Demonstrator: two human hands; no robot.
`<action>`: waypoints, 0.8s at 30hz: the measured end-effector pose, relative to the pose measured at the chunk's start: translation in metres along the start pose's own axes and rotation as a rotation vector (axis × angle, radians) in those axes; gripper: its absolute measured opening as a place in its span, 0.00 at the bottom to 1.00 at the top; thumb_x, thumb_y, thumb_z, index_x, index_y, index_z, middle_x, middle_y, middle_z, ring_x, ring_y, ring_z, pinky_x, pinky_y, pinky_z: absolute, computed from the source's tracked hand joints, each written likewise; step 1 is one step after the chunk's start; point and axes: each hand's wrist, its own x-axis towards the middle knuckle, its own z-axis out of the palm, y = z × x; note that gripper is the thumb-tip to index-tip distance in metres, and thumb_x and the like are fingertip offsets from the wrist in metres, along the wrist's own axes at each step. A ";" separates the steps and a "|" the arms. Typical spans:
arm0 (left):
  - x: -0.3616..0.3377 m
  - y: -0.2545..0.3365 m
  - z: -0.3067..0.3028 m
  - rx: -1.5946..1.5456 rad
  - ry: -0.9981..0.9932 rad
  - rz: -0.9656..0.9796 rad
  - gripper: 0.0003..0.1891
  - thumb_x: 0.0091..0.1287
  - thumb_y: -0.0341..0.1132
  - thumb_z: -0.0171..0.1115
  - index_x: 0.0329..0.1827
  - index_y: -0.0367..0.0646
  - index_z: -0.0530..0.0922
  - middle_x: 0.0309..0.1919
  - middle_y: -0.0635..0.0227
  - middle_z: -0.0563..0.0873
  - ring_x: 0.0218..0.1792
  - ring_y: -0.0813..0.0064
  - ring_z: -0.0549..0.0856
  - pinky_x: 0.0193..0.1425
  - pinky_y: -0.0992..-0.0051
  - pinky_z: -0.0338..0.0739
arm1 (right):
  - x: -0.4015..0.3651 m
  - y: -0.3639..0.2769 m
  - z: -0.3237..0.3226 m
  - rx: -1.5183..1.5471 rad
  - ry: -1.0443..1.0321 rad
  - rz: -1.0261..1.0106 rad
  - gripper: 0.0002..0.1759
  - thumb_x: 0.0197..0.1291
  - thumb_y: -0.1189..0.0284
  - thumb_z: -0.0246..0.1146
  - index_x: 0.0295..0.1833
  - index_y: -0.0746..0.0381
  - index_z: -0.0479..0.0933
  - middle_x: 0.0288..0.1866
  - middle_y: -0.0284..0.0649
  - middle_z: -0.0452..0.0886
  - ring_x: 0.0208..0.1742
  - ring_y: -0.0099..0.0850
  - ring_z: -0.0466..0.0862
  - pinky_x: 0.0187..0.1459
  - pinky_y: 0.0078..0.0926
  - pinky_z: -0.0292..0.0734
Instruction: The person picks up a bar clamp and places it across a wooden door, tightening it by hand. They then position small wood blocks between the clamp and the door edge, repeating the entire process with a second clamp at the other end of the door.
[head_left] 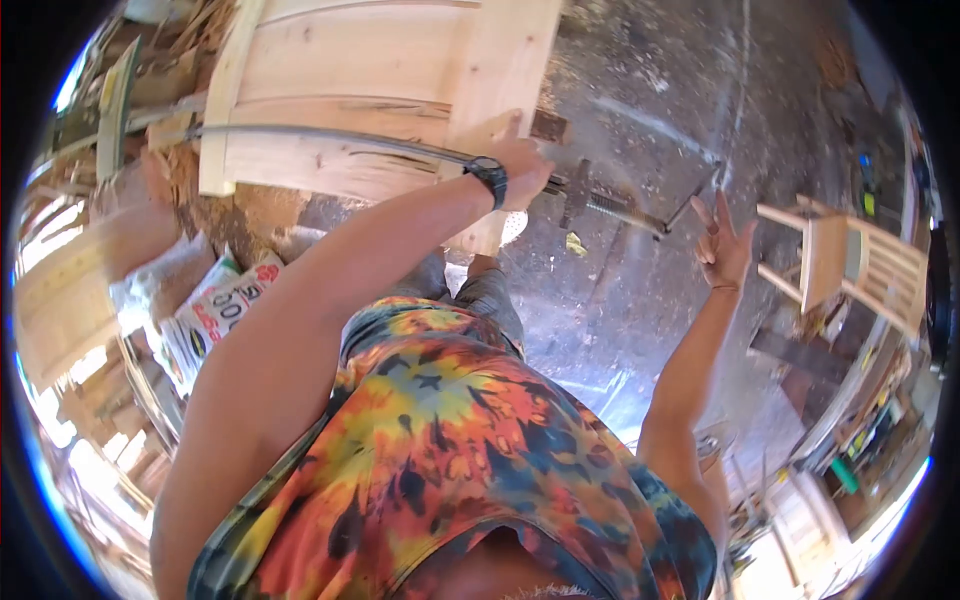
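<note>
My left hand, a black watch on its wrist, grips the edge of a pale wooden frame where a long steel bar clamp crosses it. The clamp's screw and handle stick out to the right over the floor. My right hand hovers just right of the handle with fingers spread, holding nothing and touching nothing. My tie-dye shirt fills the lower middle of the view.
A small unfinished wooden chair stands at the right. Printed bags and sawdust lie at the left beside more wooden furniture parts. The concrete floor is dusty. Tools and clutter line the right wall.
</note>
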 end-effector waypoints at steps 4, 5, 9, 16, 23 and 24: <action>-0.006 -0.001 0.004 -0.036 0.105 0.014 0.13 0.61 0.34 0.59 0.47 0.44 0.83 0.37 0.64 0.89 0.55 0.61 0.83 0.78 0.35 0.41 | 0.074 0.083 -0.069 -0.398 0.167 0.201 0.45 0.68 0.32 0.36 0.76 0.53 0.65 0.51 0.33 0.84 0.22 0.20 0.73 0.21 0.15 0.64; -0.007 -0.001 0.002 -0.061 0.125 -0.045 0.13 0.61 0.34 0.59 0.47 0.44 0.83 0.37 0.64 0.89 0.55 0.61 0.83 0.78 0.35 0.41 | 0.051 0.089 -0.058 -0.409 0.191 0.382 0.46 0.67 0.30 0.37 0.69 0.55 0.73 0.43 0.30 0.82 0.23 0.21 0.74 0.21 0.20 0.66; -0.015 0.000 -0.013 -0.090 0.010 -0.028 0.10 0.60 0.34 0.60 0.43 0.49 0.85 0.37 0.69 0.89 0.55 0.65 0.84 0.79 0.38 0.42 | -0.008 0.094 -0.049 -0.056 0.066 0.719 0.42 0.65 0.30 0.43 0.67 0.51 0.72 0.38 0.40 0.83 0.14 0.23 0.66 0.16 0.22 0.61; -0.013 0.000 -0.007 -0.064 0.020 -0.050 0.09 0.58 0.35 0.62 0.40 0.54 0.87 0.37 0.73 0.90 0.56 0.71 0.83 0.81 0.41 0.42 | 0.025 0.011 -0.037 0.017 -0.377 0.305 0.49 0.62 0.28 0.43 0.78 0.50 0.58 0.56 0.51 0.83 0.14 0.23 0.68 0.17 0.21 0.63; -0.019 -0.001 -0.014 -0.109 0.028 -0.042 0.10 0.59 0.33 0.60 0.39 0.54 0.89 0.41 0.70 0.90 0.56 0.68 0.84 0.81 0.42 0.42 | 0.066 0.068 -0.010 -0.105 0.165 0.279 0.48 0.65 0.32 0.45 0.79 0.56 0.56 0.66 0.46 0.78 0.26 0.24 0.74 0.28 0.22 0.69; -0.015 -0.001 -0.011 -0.116 0.028 -0.062 0.10 0.58 0.34 0.61 0.38 0.54 0.89 0.41 0.70 0.90 0.55 0.68 0.84 0.81 0.43 0.43 | 0.062 0.073 -0.005 -0.077 0.313 0.225 0.47 0.66 0.33 0.45 0.78 0.57 0.57 0.68 0.44 0.76 0.29 0.24 0.74 0.30 0.22 0.69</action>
